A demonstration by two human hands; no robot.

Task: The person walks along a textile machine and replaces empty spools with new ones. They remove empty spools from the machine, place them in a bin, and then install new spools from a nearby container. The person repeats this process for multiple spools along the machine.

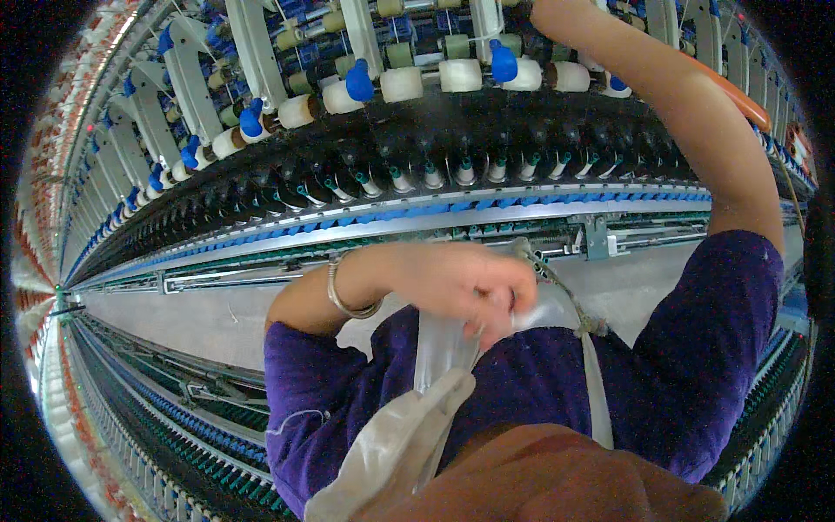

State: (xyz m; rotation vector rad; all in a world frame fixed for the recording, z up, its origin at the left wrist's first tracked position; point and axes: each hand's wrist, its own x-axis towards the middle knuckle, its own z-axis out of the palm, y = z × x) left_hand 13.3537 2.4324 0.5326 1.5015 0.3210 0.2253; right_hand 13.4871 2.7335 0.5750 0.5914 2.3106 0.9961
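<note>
My left hand (pixel 478 291), with a bangle (pixel 339 296) on its wrist, is in front of my chest. Its fingers are curled in and smeared by motion, so anything pinched in them cannot be made out. Beside and behind it hang a shiny whitish strap (pixel 435 348) and a pale cloth (pixel 391 435). My right arm reaches up to the spinning frame; of my right hand (pixel 561 16) only a part shows at the top edge, its fingers out of sight. Nearest to it are white rollers (pixel 522 75) and a blue knob (pixel 503 61).
Below the rollers runs a long row of spindles with bobbins (pixel 465 171), above a blue-edged metal rail (pixel 435 209). An orange rod-like piece (pixel 739 100) sits behind my right forearm. A second machine row (pixel 183 418) stands behind me, across the grey floor (pixel 217 317).
</note>
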